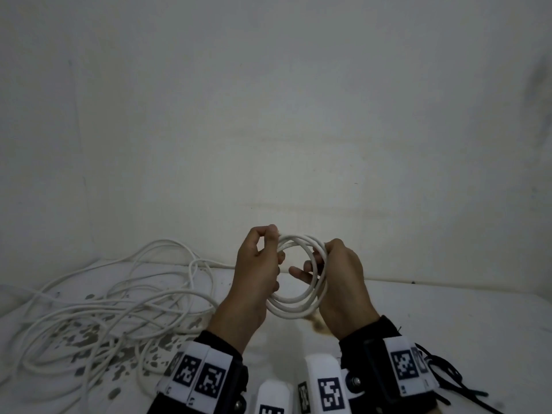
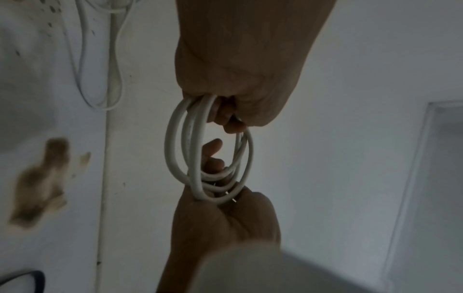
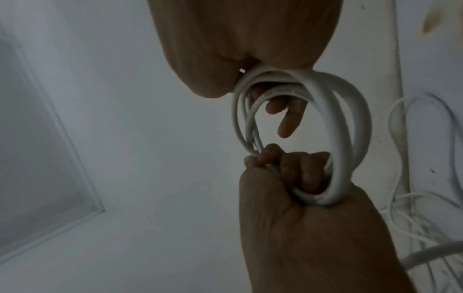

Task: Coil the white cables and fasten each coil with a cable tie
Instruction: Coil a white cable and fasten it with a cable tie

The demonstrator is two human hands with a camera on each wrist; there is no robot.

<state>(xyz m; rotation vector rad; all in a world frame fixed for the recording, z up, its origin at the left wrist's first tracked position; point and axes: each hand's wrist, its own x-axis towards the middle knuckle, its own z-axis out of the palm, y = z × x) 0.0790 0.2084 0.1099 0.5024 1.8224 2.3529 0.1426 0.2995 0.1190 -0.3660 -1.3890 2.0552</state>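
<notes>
A white cable coil (image 1: pixel 298 306) of several loops hangs above the table between both hands. My left hand (image 1: pixel 263 252) pinches its upper left side between thumb and forefinger, with the other fingers curled round the loops. My right hand (image 1: pixel 331 264) grips the right side, its fingers passing through the ring. In the left wrist view the coil (image 2: pixel 175 150) stretches from my left hand (image 2: pixel 238 59) above to my right hand (image 2: pixel 225 218) below. In the right wrist view my right hand (image 3: pixel 238 39) is above the coil (image 3: pixel 350 128) and my left hand (image 3: pixel 300 218) below. No cable tie shows.
A loose tangle of white cable (image 1: pixel 119 309) lies on the white, stained table (image 1: pixel 448 324) at the left, and one strand runs from it toward my left hand. A brown stain (image 1: pixel 318 325) marks the table under the coil. A plain wall rises close behind.
</notes>
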